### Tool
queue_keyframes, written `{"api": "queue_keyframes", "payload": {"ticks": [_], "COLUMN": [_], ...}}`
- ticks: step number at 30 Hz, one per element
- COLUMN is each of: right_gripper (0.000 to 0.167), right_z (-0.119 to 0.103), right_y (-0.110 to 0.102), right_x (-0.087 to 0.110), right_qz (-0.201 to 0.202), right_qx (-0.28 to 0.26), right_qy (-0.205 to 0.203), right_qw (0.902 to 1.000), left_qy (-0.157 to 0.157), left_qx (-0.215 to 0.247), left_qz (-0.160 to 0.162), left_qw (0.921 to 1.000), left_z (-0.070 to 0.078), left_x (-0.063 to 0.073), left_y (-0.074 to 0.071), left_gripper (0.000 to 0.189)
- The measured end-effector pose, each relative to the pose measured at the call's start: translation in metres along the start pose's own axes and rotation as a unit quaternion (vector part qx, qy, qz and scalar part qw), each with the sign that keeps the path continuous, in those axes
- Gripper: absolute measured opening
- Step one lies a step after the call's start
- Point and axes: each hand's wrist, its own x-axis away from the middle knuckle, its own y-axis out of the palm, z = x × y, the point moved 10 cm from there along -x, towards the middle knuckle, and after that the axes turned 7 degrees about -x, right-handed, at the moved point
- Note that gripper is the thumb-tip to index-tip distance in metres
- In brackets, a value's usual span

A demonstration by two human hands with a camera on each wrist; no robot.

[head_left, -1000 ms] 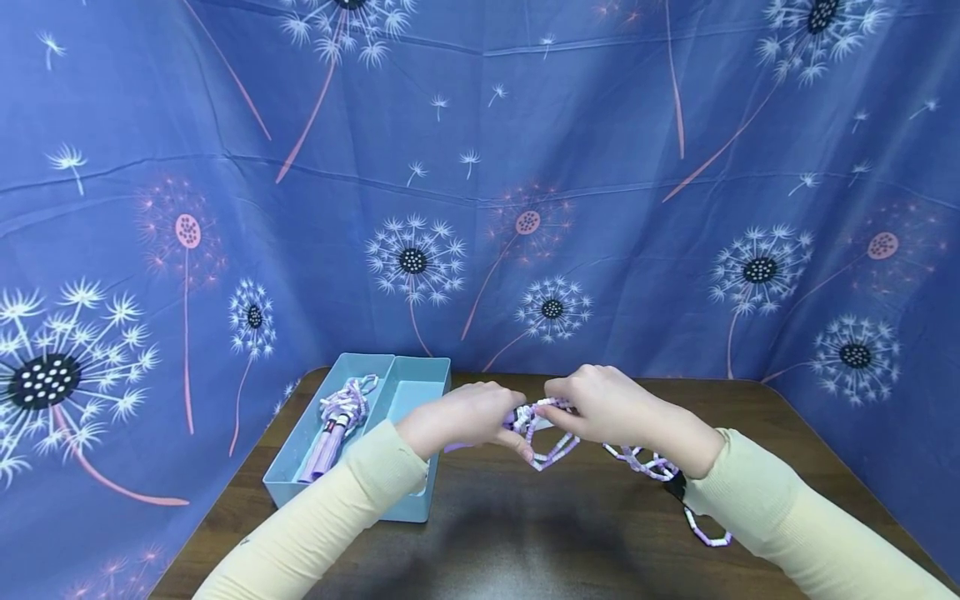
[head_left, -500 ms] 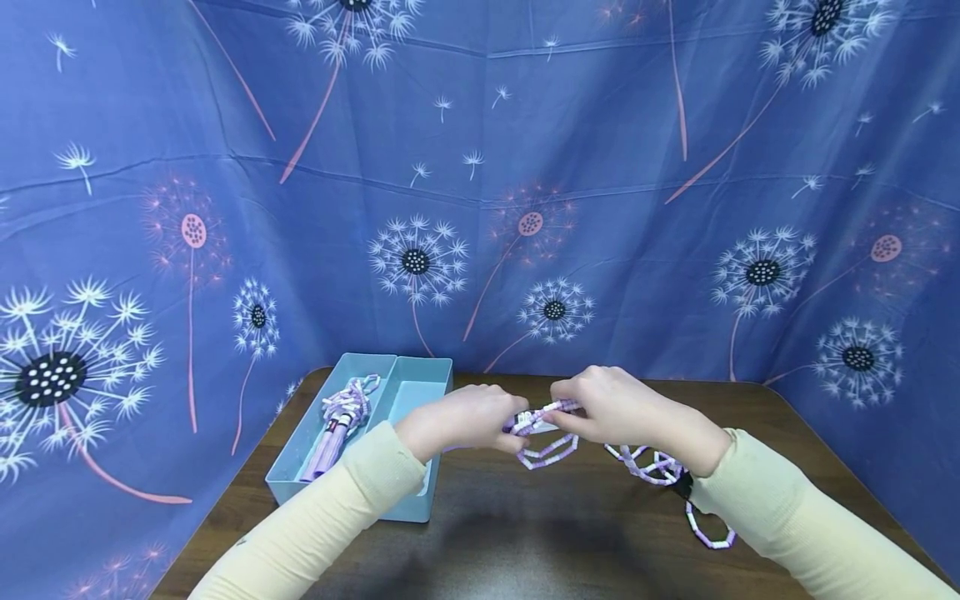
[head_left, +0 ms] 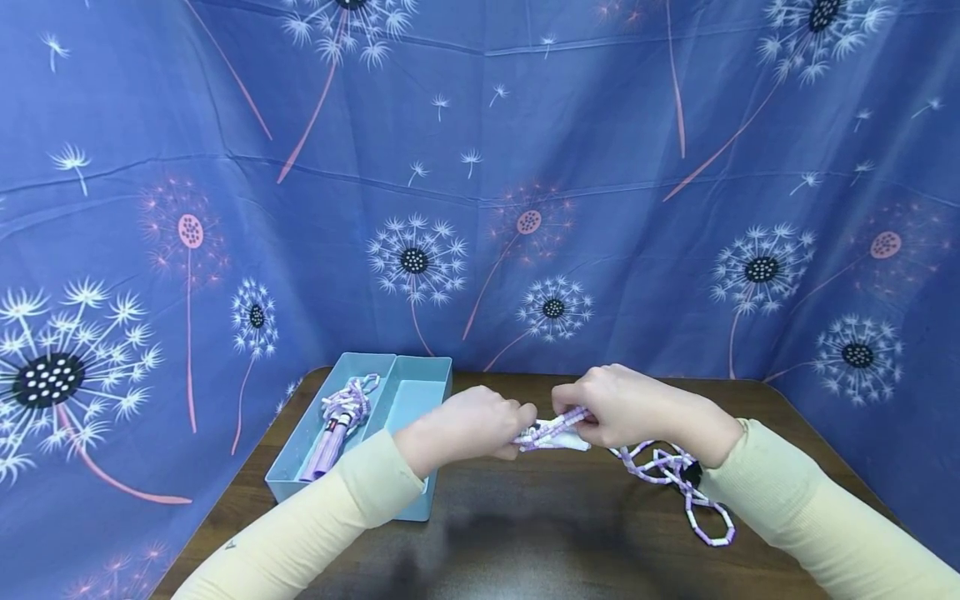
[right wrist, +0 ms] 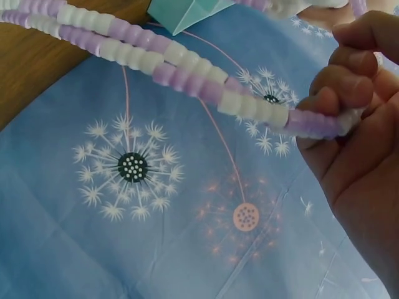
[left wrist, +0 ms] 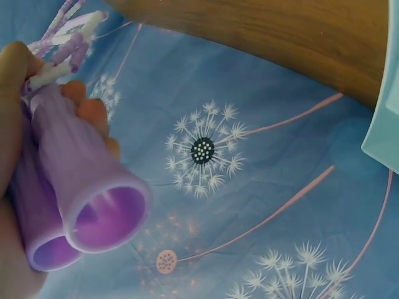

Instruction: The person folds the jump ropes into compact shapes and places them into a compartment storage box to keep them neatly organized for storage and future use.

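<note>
My left hand [head_left: 468, 423] grips the two purple handles [left wrist: 93, 168] of a jump rope, seen with their hollow ends toward the camera in the left wrist view. Purple and white beaded rope [head_left: 553, 429] spans the short gap between the hands, with a white tag [head_left: 576, 441] beside it. My right hand [head_left: 618, 407] pinches beaded strands between curled fingers, plain in the right wrist view. From beneath that hand, beaded loops [head_left: 705, 517] trail toward the right sleeve; whether they lie on the table is unclear.
A light blue two-compartment box [head_left: 405, 417] stands at the left of the brown wooden table [head_left: 540, 533]. Its left compartment holds another bundled purple and white jump rope [head_left: 341, 425]. A blue dandelion-print cloth [head_left: 480, 250] hangs behind and at both sides.
The beaded loop that hung between the hands is drawn up, and the white tag shows more. My right fingers have curled further around the strands. The box has stayed put.
</note>
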Motion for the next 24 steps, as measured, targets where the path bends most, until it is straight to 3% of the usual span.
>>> {"api": "queue_keyframes", "payload": {"ticks": [5, 8, 14, 20, 24], "right_gripper": [0.021, 0.021, 0.023, 0.026, 0.023], "right_z": [-0.003, -0.004, 0.0, 0.005, 0.005], "right_y": [0.001, -0.002, -0.003, 0.004, 0.007], "right_x": [0.002, 0.004, 0.012, 0.014, 0.016], "right_qz": [-0.006, 0.011, 0.048, 0.074, 0.09], "right_qx": [-0.021, -0.027, -0.036, -0.046, -0.037], "right_qy": [-0.03, -0.056, -0.098, -0.086, -0.094], "right_qw": [0.9993, 0.998, 0.9934, 0.9925, 0.9908], "left_qy": [0.034, 0.051, 0.059, 0.06, 0.039], "left_qx": [-0.083, -0.105, -0.121, -0.133, -0.133], "left_qz": [0.081, 0.126, 0.163, 0.203, 0.229], "left_qw": [0.9927, 0.9851, 0.9774, 0.9683, 0.9637], "left_z": [0.011, 0.016, 0.016, 0.014, 0.01], "left_x": [0.005, 0.01, 0.017, 0.02, 0.022], "left_y": [-0.014, -0.022, -0.027, -0.033, -0.035], "left_gripper": [0.018, 0.016, 0.008, 0.02, 0.02]}}
